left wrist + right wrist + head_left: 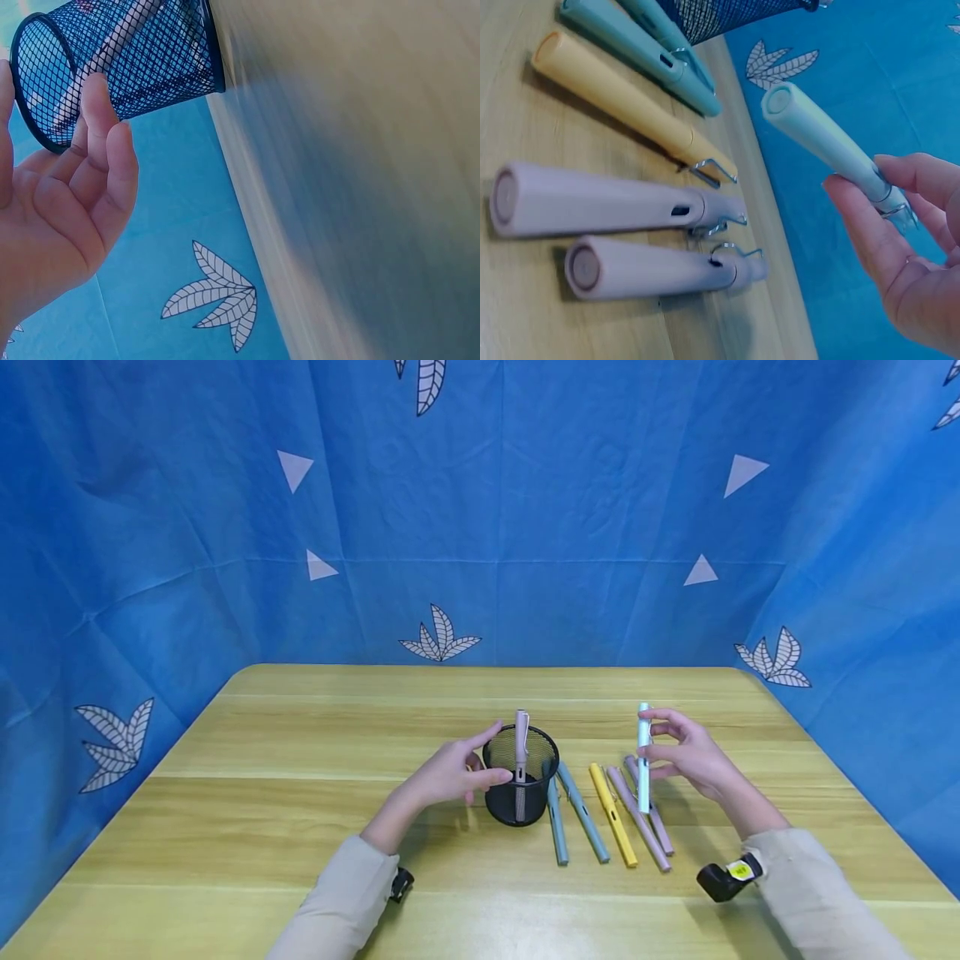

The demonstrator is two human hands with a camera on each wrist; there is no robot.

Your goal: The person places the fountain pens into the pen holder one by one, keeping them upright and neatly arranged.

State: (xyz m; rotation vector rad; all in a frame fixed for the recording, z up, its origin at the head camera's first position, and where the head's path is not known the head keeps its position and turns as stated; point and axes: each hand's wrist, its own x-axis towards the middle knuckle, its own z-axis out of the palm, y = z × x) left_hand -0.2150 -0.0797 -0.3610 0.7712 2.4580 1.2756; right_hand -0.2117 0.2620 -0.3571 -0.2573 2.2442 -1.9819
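A black mesh pen cup (534, 803) stands upright, with a lilac fountain pen (521, 735) inside it, its clip end above the rim. My left hand (457, 770) holds the cup from the left, thumb at the near rim and index finger at the far rim; the other fingers are bent beside the mesh (165, 67). Up over the table, my right hand (690, 753) pinches a pale mint fountain pen (644, 793) between thumb and fingers. In the right wrist view this pen (817, 131) tilts, its flat round end pointing away from the palm.
Between the hands lie several capped pens: two teal ones (583, 814) next to the cup, a yellow one (615, 818), and two lilac ones (643, 831) nearest the right hand. A blue cloth (495, 527) hangs behind the wooden table (337, 727).
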